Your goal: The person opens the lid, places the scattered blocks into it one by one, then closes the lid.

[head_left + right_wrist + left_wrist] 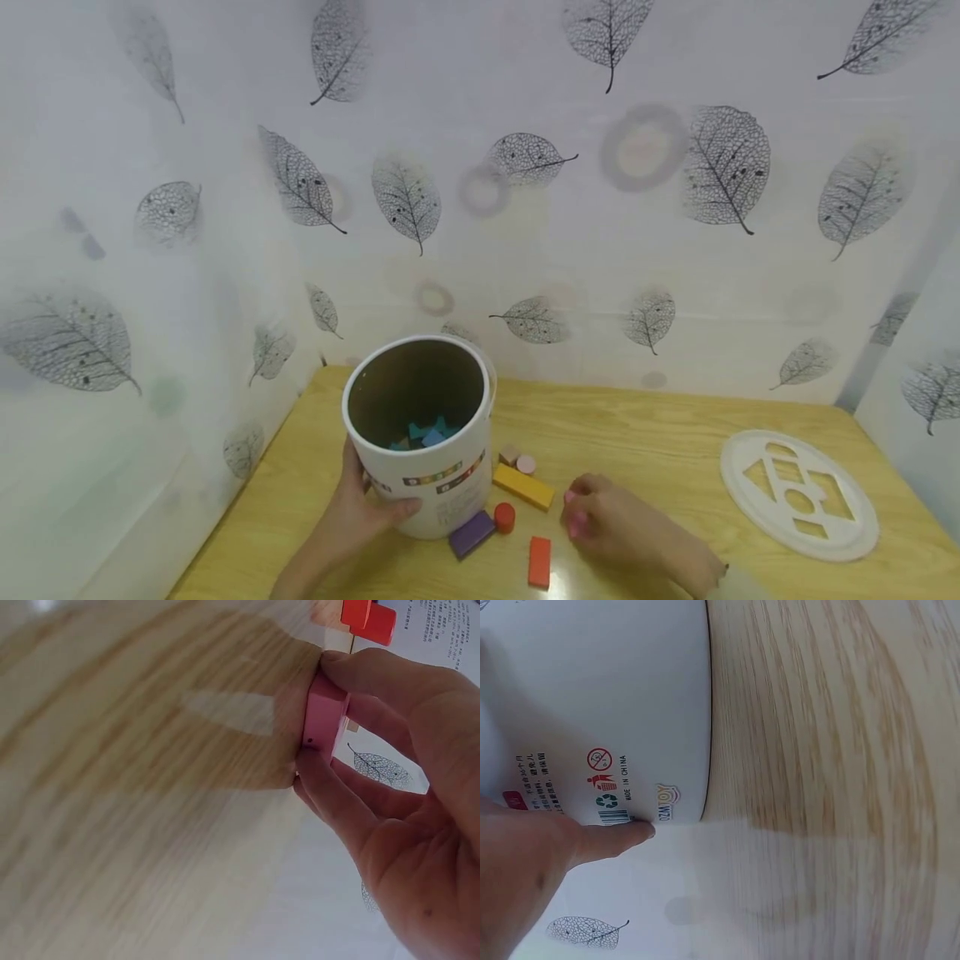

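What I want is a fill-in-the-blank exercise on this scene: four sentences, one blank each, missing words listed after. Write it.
1. The left hand grips a bucket whose outside is mostly ____.
2. The block in the right hand is coloured ____.
3. Teal pieces lie inside the ____.
4. The disc with cutouts lies to the ____ of the right hand.

Missing words: white; pink; bucket; right.

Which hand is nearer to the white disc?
Right. The right hand, pinching a pink block, is left of the disc; the left hand, farther left, holds the bucket.
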Available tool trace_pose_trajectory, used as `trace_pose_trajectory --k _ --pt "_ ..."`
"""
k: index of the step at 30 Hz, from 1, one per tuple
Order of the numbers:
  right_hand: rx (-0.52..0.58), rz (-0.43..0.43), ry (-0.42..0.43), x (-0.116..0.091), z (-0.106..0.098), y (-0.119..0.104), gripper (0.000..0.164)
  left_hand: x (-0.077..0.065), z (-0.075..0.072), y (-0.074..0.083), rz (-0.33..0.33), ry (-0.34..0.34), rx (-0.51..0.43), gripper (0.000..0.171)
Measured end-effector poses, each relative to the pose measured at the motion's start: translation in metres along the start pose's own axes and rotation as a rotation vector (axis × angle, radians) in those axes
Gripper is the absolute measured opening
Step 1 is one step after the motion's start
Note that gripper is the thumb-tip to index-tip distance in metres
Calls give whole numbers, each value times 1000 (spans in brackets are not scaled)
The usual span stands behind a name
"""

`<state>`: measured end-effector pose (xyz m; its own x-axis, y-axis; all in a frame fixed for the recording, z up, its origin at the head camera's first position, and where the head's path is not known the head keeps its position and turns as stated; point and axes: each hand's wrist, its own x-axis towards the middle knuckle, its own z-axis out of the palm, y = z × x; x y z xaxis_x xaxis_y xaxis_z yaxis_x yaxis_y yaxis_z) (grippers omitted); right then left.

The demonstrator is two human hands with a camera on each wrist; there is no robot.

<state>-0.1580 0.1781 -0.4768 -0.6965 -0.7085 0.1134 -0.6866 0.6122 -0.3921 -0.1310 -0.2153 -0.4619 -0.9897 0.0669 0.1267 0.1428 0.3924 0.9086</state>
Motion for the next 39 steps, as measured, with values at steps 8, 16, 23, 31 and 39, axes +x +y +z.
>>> trace_pose_trajectory --k 8,16,23,31,39 --pt "-31 -20 17 0 -1 -4 17 1 -2 4 0 7 21 132" --pt "-2 18 -32 1 0 -4 18 -5 -3 3 -23 24 32 134" --pt "41 23 -62 0 0 -5 17 -12 -5 3 -104 18 29 133" --pt "20 22 -56 -2 -2 -5 17 -6 -4 7 -82 -4 31 128" --pt "-10 56 79 -2 -10 -1 18 1 -2 8 -63 -7 33 131"
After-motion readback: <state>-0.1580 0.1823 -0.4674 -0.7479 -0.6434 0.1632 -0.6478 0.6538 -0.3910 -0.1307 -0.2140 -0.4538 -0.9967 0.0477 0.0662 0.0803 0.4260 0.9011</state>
